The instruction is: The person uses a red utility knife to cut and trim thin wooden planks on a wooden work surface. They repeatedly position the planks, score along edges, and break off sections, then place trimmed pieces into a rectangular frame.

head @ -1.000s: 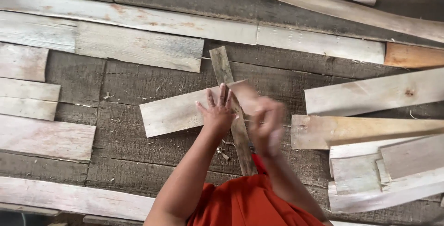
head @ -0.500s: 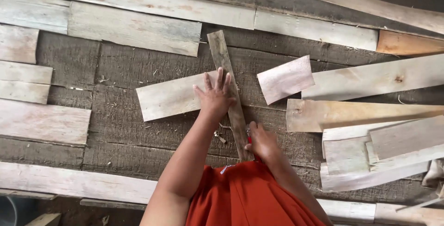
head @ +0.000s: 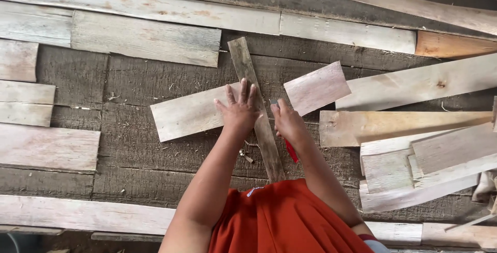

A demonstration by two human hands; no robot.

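- A stack of short pale weathered boards (head: 31, 123) lies at the far left on the dark grey plank floor (head: 145, 82), well apart from the hands.
- A pale, flat, rectangular wooden board (head: 189, 113) lies slightly tilted on the floor, left of centre; its right end passes under the left hand.
- The left hand (head: 239, 112) lies flat, fingers spread, pressing down on the right end of that board where it meets a strip; it grips nothing.
- A narrow grey wooden strip (head: 256, 103) runs nearly upright across the board, from above the hands down toward the person's orange garment (head: 282, 219).
- The right hand (head: 288, 123) sits just right of the strip, curled around a thin red tool (head: 291, 150), apparently a pencil; only its lower end shows, below the hand. The two hands are close but apart, the strip between them.
- A short pale cut-off piece of board (head: 317, 87) lies just up and right of the right hand.
- More pale boards (head: 414, 144) lie piled at the far right.
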